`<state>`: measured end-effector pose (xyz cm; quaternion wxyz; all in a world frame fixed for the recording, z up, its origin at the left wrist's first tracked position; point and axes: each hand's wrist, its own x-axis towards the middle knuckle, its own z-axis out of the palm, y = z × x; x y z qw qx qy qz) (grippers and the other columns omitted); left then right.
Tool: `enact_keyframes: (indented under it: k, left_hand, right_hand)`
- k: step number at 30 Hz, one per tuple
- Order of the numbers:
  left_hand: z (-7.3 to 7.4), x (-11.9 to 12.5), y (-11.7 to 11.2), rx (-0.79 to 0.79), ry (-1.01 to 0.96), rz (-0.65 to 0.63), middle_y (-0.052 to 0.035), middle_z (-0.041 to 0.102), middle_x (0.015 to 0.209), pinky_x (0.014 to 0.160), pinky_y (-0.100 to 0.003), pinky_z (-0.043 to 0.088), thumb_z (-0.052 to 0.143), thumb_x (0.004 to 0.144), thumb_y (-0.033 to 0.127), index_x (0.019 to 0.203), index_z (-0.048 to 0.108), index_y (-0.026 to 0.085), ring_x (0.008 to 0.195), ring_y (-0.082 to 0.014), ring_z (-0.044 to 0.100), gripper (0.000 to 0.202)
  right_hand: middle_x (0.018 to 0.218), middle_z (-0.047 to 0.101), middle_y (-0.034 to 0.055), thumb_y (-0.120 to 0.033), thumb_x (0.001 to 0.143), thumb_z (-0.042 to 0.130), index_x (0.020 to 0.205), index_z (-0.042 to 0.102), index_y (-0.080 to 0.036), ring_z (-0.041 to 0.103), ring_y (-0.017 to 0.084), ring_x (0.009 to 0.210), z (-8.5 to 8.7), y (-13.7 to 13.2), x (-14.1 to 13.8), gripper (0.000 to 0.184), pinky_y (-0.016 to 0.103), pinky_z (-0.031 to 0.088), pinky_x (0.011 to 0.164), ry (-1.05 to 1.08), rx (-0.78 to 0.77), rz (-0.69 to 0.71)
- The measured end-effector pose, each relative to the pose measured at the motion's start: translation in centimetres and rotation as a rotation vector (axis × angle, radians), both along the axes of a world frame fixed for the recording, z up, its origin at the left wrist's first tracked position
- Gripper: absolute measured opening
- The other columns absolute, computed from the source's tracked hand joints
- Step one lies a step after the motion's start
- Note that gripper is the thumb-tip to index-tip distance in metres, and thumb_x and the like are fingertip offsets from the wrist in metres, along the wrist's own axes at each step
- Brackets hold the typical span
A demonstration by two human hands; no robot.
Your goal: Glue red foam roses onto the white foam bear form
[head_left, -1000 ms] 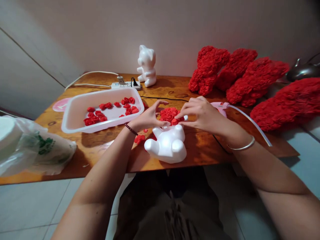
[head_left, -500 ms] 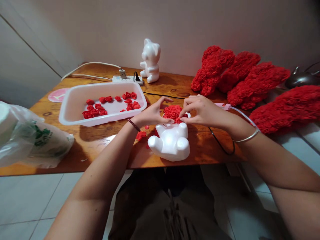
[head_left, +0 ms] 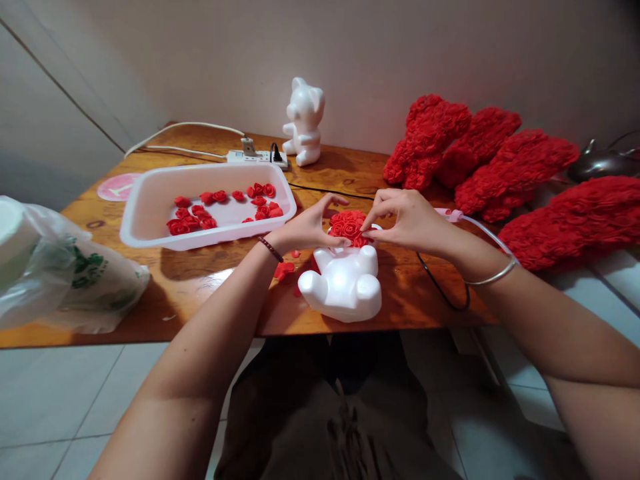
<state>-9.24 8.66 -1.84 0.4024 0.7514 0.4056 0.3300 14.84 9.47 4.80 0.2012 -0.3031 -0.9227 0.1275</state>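
A white foam bear lies on its back near the table's front edge, its feet toward me. Red foam roses cover the face side of its head. My left hand curves round the left of the head, thumb low and fingers arched above, holding it. On the right of the head, my right hand has thumb and forefinger pinched at a rose along the edge of the covered patch. Loose red petals are scattered left of the bear.
Behind my left hand sits a white plastic tub with several roses. A bare foam bear stands beside a power strip at the back. Several rose-covered bears lie at right, near a pink glue gun and its cord. A bagged cup is at left.
The view has shifted slightly. Both hands stay at the bear's head, and the right fingertips have moved only a little against the roses.
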Motion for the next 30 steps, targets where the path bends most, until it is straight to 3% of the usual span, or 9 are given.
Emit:
enact_keyframes:
  k: [10, 18, 24, 30]
  left_hand:
    - [0.2, -0.1, -0.4, 0.002, 0.033, 0.013, -0.0112, 0.055, 0.139, 0.109, -0.044, 0.047, 0.083, 0.069, 0.042, 0.133, 0.049, 0.024, 0.137, -0.0338, 0.052, 0.075]
    - [0.0, 0.0, -0.1, 0.021, 0.013, 0.006, -0.0117, 0.057, 0.136, 0.113, -0.044, 0.044, 0.083, 0.068, 0.035, 0.133, 0.049, 0.021, 0.13, -0.0293, 0.055, 0.074]
    - [0.0, 0.1, -0.1, 0.009, -0.009, 0.004, -0.0113, 0.057, 0.135, 0.113, -0.044, 0.044, 0.083, 0.068, 0.033, 0.131, 0.05, 0.021, 0.131, -0.0297, 0.054, 0.072]
    - [-0.4, -0.2, 0.2, 0.031, -0.014, 0.001, -0.0091, 0.063, 0.12, 0.109, -0.044, 0.046, 0.084, 0.067, 0.035, 0.131, 0.051, 0.021, 0.122, -0.0282, 0.059, 0.073]
  right_hand:
    - [0.088, 0.066, 0.0039, -0.034, 0.081, 0.08, 0.09, 0.082, -0.028, 0.058, 0.018, 0.081, -0.5, 0.7, 1.0, 0.011, 0.034, 0.043, 0.079, -0.068, 0.069, 0.159]
    - [0.085, 0.066, 0.0037, -0.032, 0.084, 0.077, 0.089, 0.081, -0.026, 0.057, 0.018, 0.081, -1.4, 0.5, 1.0, 0.009, 0.036, 0.041, 0.078, -0.037, 0.147, 0.14]
    - [0.081, 0.065, 0.003, -0.03, 0.085, 0.074, 0.083, 0.08, -0.025, 0.057, 0.018, 0.079, -1.3, 0.6, 0.7, 0.008, 0.034, 0.041, 0.077, -0.024, 0.072, 0.14]
    - [0.079, 0.064, 0.0024, -0.028, 0.083, 0.074, 0.084, 0.08, -0.024, 0.057, 0.016, 0.075, -1.2, 0.5, 0.2, 0.007, 0.032, 0.041, 0.074, -0.008, 0.034, 0.111]
